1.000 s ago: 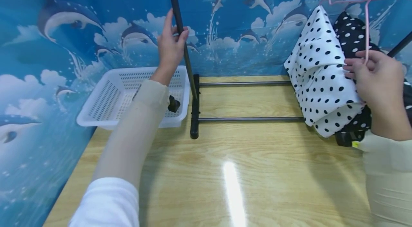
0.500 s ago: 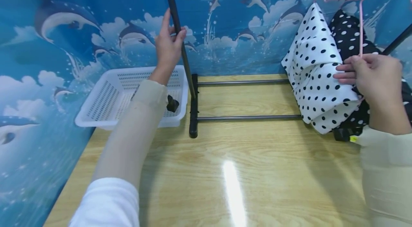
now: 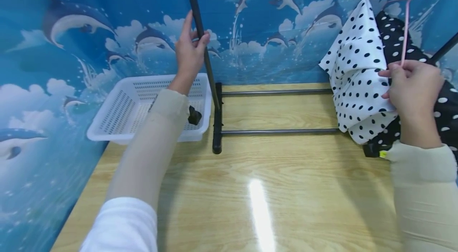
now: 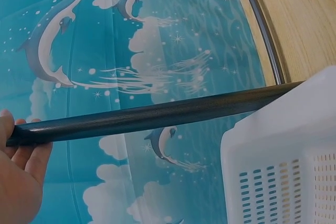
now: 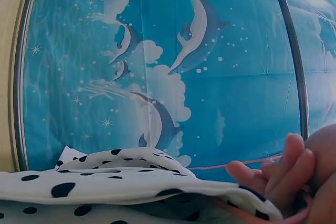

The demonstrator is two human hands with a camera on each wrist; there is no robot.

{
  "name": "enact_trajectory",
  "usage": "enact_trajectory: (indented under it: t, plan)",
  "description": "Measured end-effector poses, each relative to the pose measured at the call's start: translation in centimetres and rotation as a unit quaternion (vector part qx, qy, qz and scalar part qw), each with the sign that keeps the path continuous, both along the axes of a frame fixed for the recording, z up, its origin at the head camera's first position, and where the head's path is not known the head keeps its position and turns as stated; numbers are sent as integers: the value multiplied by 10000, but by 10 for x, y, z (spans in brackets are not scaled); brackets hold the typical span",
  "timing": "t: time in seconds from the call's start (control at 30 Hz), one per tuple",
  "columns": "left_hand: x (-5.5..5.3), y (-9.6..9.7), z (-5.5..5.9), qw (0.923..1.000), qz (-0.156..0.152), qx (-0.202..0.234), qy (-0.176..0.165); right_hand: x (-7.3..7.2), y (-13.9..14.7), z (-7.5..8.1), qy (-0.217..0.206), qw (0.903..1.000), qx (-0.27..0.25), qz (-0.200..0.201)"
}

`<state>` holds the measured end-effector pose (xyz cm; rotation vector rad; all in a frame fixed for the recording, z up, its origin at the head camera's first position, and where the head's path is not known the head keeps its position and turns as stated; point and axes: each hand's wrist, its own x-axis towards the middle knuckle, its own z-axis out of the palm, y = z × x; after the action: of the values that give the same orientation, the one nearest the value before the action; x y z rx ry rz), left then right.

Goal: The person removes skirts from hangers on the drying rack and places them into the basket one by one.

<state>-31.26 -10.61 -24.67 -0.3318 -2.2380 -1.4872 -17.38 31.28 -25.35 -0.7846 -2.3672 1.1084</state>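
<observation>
My left hand (image 3: 191,51) holds an upright black pole (image 3: 200,25) of a clothes rack, thumb on one side and fingers on the other. In the left wrist view, those fingers (image 4: 39,161) curl partly round the pole. At the right, my right hand (image 3: 416,93) pinches the lower end of a pink strand of a hanger (image 3: 407,25). A white cloth with black dots (image 3: 358,81) hangs below the hanger's left end, beside that hand. Behind it is a black cloth with white dots (image 3: 390,31). Curled right fingers (image 5: 294,166) show above the white cloth in the right wrist view.
A white slotted basket (image 3: 118,89) with a small dark object (image 3: 194,116) in it stands left of the rack's black foot (image 3: 217,136). Two low metal bars (image 3: 279,131) run along the wood-grain table (image 3: 304,188). A blue dolphin-print curtain (image 3: 150,1) hangs behind and to the left.
My right hand has shifted slightly left, and its spread fingers have drawn in. The white cloth's top has swung right and up. My left hand stays on the pole.
</observation>
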Motion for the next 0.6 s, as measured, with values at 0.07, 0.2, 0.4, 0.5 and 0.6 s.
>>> enact_trajectory:
  t: [0.07,0.2,0.4,0.5,0.6]
  plan:
    - [0,0,-1,10000,-14,28,-19,1,-1,-1,72,9999,15,-88]
    - [0,1,0,10000,21,36,-33,2,1,-4,375,9986,-380,0]
    - [0,2,1,10000,-5,57,2,3,8,-9,977,9838,-1475,290]
    - [1,2,1,10000,9,51,15,3,10,-10,1109,9795,-1645,360]
    - [1,2,0,10000,15,46,34,2,12,-10,1157,9782,-1668,432]
